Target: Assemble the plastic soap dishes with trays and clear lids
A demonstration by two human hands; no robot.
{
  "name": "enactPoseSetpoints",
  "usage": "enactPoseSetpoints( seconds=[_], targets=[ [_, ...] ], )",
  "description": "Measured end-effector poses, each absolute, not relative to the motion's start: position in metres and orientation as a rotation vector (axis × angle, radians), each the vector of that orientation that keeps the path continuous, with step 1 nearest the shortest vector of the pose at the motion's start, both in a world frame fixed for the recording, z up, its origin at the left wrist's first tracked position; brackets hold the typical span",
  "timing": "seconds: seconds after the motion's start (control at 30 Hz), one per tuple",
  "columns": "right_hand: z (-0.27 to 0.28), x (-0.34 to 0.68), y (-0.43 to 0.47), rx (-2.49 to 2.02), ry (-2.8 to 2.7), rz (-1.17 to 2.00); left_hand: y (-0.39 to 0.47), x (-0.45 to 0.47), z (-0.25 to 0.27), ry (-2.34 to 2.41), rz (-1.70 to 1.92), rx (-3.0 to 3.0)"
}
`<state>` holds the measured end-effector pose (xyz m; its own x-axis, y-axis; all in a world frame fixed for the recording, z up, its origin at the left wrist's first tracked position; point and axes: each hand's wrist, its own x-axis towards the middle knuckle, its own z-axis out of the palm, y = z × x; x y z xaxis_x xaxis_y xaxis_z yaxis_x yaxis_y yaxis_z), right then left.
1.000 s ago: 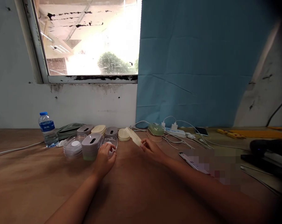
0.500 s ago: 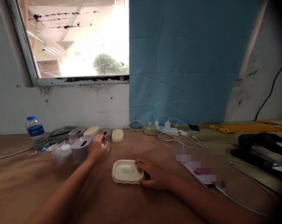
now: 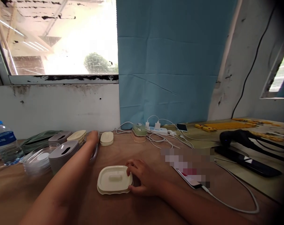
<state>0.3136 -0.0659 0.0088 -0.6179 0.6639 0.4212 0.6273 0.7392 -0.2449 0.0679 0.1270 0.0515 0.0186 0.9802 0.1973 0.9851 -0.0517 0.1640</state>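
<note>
A cream plastic lid (image 3: 114,178) with a raised piece at its middle lies on the table in front of me. My right hand (image 3: 143,176) holds its right edge, thumb at the near corner and fingers curled over the top. My left hand (image 3: 92,136) reaches far back among the containers, at a grey container partly hidden behind it; its fingers do not show. Left of that arm stands a grey lidded container (image 3: 62,153) with a dark slot. Beyond it are stacked cream lids (image 3: 76,136) and another grey container (image 3: 59,137). A smaller cream stack (image 3: 106,138) stands right of my left hand.
Clear plastic lids (image 3: 38,159) and a water bottle (image 3: 6,143) stand at the left, by a dark green pouch (image 3: 37,140). A green box (image 3: 139,129), a power strip (image 3: 158,129) and cables are at the back. A charging phone (image 3: 187,178) lies to the right.
The view has turned to the right. My left hand has reached farther back, past the near grey container. My right hand stays on the cream lid.
</note>
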Motion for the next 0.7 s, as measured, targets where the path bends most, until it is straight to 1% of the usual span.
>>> enactPoseSetpoints(
  seconds=[0.1, 0.2, 0.3, 0.37, 0.43, 0.5, 0.6, 0.7],
  targets=[
    [0.008, 0.315, -0.065, -0.983, -2.408, 0.102, 0.129, 0.063, 0.061, -2.098, -0.453, -2.224],
    [0.008, 0.317, -0.065, -0.963, -2.320, 0.085, 0.120, 0.062, 0.081, -1.955, -0.582, -2.253],
    [0.006, 0.318, -0.063, -0.943, -2.175, 0.015, 0.087, 0.063, 0.097, -1.741, -0.724, -2.338],
    [0.006, 0.318, -0.062, -0.933, -2.073, -0.066, 0.051, 0.063, 0.098, -1.564, -0.807, -2.443],
    [0.007, 0.318, -0.062, -0.914, -2.021, -0.124, 0.011, 0.060, 0.091, -1.216, -0.947, -2.692],
    [0.010, 0.316, -0.063, -0.887, -2.068, -0.114, -0.024, 0.055, 0.076, -1.035, -0.930, -2.909],
    [0.014, 0.312, -0.066, -0.878, -2.275, 0.006, -0.056, 0.044, 0.049, -0.961, -0.877, -3.078],
    [0.017, 0.310, -0.070, -0.937, -2.471, 0.177, -0.062, 0.036, 0.029, -0.984, -0.852, -3.176]
  ],
)
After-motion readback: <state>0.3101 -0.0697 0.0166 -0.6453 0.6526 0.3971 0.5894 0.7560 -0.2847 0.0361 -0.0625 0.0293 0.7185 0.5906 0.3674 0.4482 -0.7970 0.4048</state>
